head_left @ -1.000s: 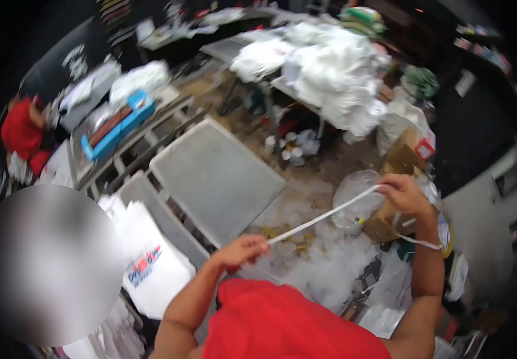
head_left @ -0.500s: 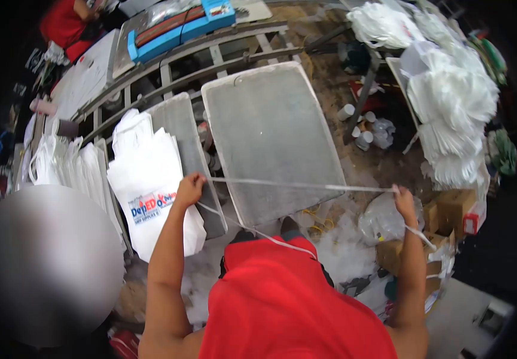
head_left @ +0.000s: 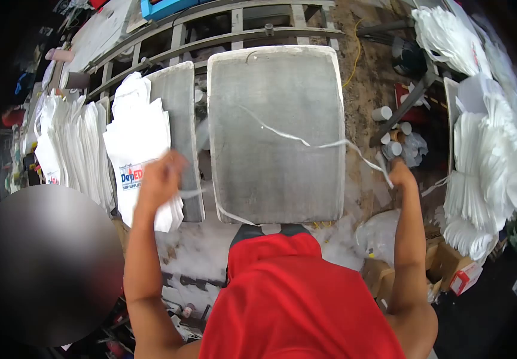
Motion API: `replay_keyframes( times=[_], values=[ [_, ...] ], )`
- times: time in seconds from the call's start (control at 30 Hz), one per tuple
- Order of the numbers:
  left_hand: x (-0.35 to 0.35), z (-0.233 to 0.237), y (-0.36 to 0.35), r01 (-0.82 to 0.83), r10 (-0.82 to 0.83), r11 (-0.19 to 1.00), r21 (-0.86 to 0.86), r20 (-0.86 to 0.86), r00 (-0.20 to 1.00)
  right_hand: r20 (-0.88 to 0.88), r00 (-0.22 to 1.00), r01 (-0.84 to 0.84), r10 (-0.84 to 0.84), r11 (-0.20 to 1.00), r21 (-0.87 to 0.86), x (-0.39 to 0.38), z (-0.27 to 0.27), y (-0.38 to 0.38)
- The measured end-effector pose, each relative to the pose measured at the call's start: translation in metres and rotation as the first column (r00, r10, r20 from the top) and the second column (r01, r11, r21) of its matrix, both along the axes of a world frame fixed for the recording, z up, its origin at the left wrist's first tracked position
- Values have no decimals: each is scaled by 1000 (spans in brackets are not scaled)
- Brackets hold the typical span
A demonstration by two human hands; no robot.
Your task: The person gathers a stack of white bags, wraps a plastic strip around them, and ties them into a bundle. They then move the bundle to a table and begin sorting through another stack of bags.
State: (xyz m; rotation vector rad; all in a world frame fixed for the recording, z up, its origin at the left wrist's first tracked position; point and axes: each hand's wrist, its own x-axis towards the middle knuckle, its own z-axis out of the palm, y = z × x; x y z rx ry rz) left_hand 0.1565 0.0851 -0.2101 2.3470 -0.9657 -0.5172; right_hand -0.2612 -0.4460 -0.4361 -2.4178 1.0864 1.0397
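A thin white strip [head_left: 306, 143] runs slack over the large grey board [head_left: 276, 96]. Its right end hangs at my right hand [head_left: 400, 175], whose fingers are closed on it beyond the board's right edge. My left hand [head_left: 164, 173] is smeared by motion over a stack of white bags [head_left: 139, 131] with blue and red print. Another piece of white strip [head_left: 191, 193] shows beside my left hand and continues low across the board toward my lap; whether the hand grips it cannot be made out.
More white bags [head_left: 79, 137] stand in a row at the left. Piles of white bags [head_left: 473, 161] lie on the right. A metal frame [head_left: 228, 39] runs behind the boards. Cardboard boxes [head_left: 447, 266] are at the lower right, and white cups [head_left: 382, 113] stand beyond the board.
The strip was taut between my hands and now lies slack and wavy. My left hand has moved left over the bags. The view has shifted, and the blue object at the top is mostly out of frame.
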Motion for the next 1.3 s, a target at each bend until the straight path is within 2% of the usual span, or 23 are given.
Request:
replay_keyframes(
  times=[0.03,0.07,0.1,0.13,0.17,0.2,0.23,0.3,0.37,0.43,0.47,0.53,0.6,0.67,0.73,0.77,0.8,0.87,0.9,1.0,1.1,1.23,1.3],
  values=[
    [-41,19,-11,68,-54,996,62,-207,977,303,953,16,-24,999,28,10,36,18],
    [-72,20,-18,210,-194,978,2,-373,907,578,814,23,-55,998,62,43,104,55],
    [-100,25,-31,347,-327,937,-49,-478,815,746,665,-137,36,988,75,78,159,101],
    [-130,27,-47,392,-408,907,-152,-547,731,829,549,-318,103,943,94,103,204,146],
    [-152,34,-62,415,-461,880,-230,-621,634,876,482,-456,-22,847,272,112,218,192],
    [-167,40,-69,425,-512,850,-311,-679,527,878,479,-458,-18,848,267,104,221,209],
    [-169,42,-61,427,-515,848,-313,-676,527,777,621,-519,-97,693,501,94,219,225],
    [-156,39,-32,399,-361,905,-146,-759,542,486,866,-444,-119,263,856,78,206,245],
    [-143,-8,31,321,-193,944,78,-657,728,280,921,-132,-270,461,878,46,186,222],
    [-130,-35,62,317,-208,935,157,-482,851,430,882,-247,-191,590,769,18,151,206],
    [-122,-53,75,314,-205,936,158,-481,853,431,882,-250,-189,589,769,14,140,197],
    [-103,-87,89,395,-313,877,274,-297,902,575,818,-396,-16,710,583,15,119,179],
    [-76,-105,78,328,-283,856,400,-167,944,605,779,-410,161,862,298,26,94,161],
    [-46,-121,55,214,-245,941,260,93,965,594,789,-333,158,922,197,68,92,141],
    [-15,-128,26,140,-206,953,267,240,949,696,701,-322,156,940,114,105,80,119],
    [2,-137,15,102,-152,967,234,205,967,751,633,-333,187,942,46,123,70,107],
    [18,-146,5,62,-97,978,200,170,981,749,623,-341,223,940,4,141,66,96],
    [41,-153,-15,-80,67,985,152,88,994,804,574,-240,153,971,-13,168,64,80],
    [50,-148,-25,-80,67,986,147,88,994,804,574,-240,157,971,-18,178,68,73],
    [72,-135,-44,-180,174,982,61,89,981,807,589,13,-41,999,41,196,83,60],
    [87,-133,-56,-212,210,977,8,107,972,821,568,64,-50,998,16,195,78,47],
    [83,-150,-66,-170,165,985,37,114,980,754,636,161,-166,984,81,176,36,46],
    [78,-172,-63,-125,76,936,328,159,984,721,688,75,-84,996,45,162,12,54]
  ],
)
